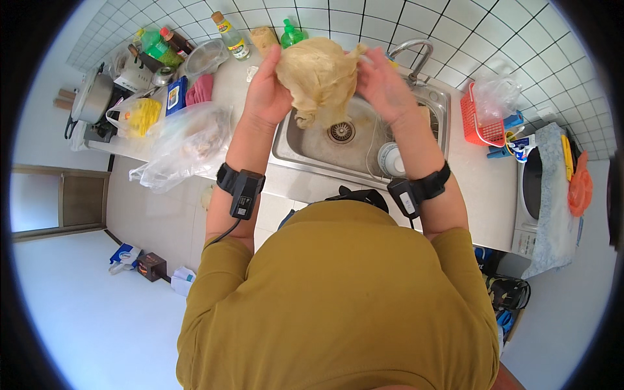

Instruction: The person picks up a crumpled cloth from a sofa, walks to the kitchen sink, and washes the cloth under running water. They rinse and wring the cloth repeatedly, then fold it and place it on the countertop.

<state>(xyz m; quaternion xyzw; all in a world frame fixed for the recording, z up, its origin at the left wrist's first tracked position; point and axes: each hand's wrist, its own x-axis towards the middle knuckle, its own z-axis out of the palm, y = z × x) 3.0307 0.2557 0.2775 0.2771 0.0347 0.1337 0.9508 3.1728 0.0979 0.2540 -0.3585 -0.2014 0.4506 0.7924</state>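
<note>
A crumpled tan cloth hangs between my two hands over the left part of the stainless steel sink. My left hand supports its left side, fingertips hidden behind it. At its upper right corner, my right hand is blurred, with the fingers at the cloth's twisted edge. Below the cloth shows the sink's drain strainer. A white bowl lies in the right part of the sink, beside a wire rack. The curved metal faucet stands behind my right hand.
Left on the counter are a clear plastic bag, a pink cloth, a blue packet, a glass bottle and a pot. A green bottle stands behind the sink. A red basket and a microwave are right.
</note>
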